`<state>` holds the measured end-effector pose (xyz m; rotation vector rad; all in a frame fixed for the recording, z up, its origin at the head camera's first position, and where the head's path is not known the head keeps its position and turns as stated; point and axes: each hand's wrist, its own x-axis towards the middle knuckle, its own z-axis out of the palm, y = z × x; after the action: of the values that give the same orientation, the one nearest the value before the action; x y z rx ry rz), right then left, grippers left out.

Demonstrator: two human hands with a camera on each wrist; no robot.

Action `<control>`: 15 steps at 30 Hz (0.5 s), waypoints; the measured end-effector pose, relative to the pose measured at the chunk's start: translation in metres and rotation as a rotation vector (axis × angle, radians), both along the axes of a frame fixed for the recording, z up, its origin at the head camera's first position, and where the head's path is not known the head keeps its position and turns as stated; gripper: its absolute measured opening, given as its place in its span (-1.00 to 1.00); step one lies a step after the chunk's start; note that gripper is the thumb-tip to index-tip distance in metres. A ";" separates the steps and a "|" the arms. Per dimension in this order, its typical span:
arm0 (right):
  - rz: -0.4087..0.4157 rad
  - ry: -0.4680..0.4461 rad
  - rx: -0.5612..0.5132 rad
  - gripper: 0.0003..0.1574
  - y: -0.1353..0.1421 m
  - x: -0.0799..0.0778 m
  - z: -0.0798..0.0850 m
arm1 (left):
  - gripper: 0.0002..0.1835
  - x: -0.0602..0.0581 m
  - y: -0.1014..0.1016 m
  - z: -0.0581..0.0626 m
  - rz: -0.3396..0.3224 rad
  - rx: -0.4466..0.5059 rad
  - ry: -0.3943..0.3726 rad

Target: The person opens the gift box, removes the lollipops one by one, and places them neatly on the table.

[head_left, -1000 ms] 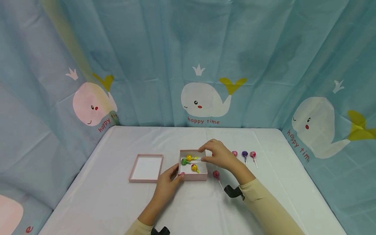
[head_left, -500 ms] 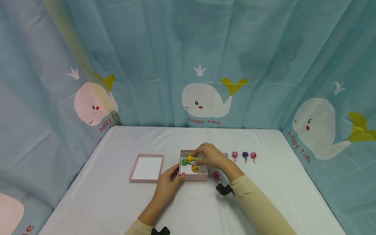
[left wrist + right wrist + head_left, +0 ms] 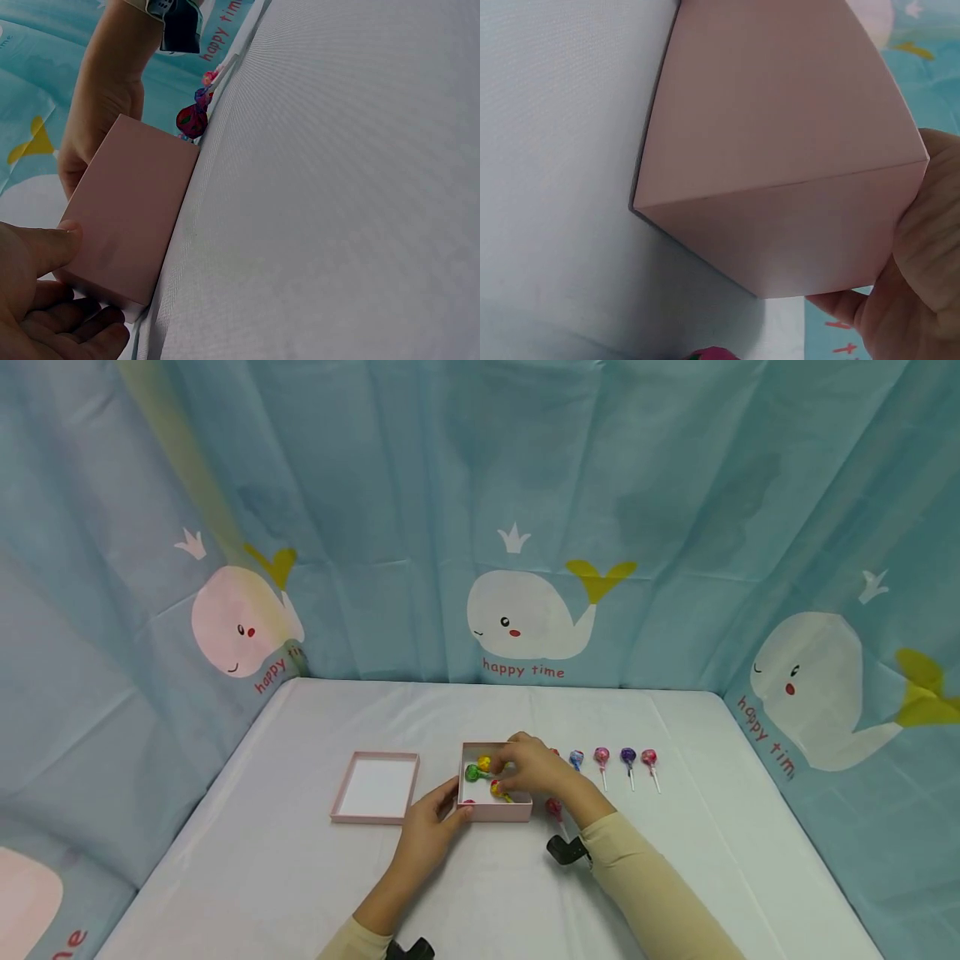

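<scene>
A pink open-topped box (image 3: 495, 812) stands mid-table. My left hand (image 3: 427, 831) holds its front left corner, thumb on the front wall and fingers at the left side; the left wrist view shows that thumb (image 3: 56, 247) against the pink wall. Inside lie a green lollipop (image 3: 472, 772), a yellow lollipop (image 3: 483, 763) and a red-and-yellow lollipop (image 3: 496, 787), with a bit of red at the near left corner. My right hand (image 3: 536, 768) reaches over the right wall, fingers down among the lollipops. The box wall hides those fingertips in the right wrist view; whether they pinch anything is unclear.
The shallow pink lid (image 3: 375, 818) lies left of the box. One red lollipop (image 3: 553, 807) lies just right of the box, partly behind the right wrist. Farther right is a row with a blue lollipop (image 3: 577, 758), pink lollipop (image 3: 602, 754), purple lollipop (image 3: 627, 756) and red lollipop (image 3: 649, 757).
My right hand has moved left and slightly down from the box's right rim, deeper over the lollipops. More of the row behind it shows. My left hand and the box stay put.
</scene>
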<state>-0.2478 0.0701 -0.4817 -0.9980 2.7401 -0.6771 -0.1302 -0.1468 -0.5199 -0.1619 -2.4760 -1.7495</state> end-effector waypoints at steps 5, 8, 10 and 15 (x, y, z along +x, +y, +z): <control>0.004 -0.029 -0.004 -0.75 -0.002 0.000 0.001 | -0.33 0.000 0.000 0.001 -0.001 0.002 -0.008; -0.002 -0.035 0.024 -0.77 -0.003 0.001 0.002 | -0.33 0.000 0.001 0.002 -0.002 0.001 -0.010; -0.004 -0.029 0.049 -0.78 -0.004 0.002 0.003 | -0.33 0.000 0.001 0.002 -0.001 -0.001 -0.010; 0.000 -0.011 0.084 -0.80 -0.006 0.005 0.009 | -0.33 0.000 0.001 0.001 0.001 -0.007 -0.011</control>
<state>-0.2427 0.0642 -0.4728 -0.9735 2.7340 -0.5602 -0.1305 -0.1458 -0.5190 -0.1514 -2.4897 -1.7458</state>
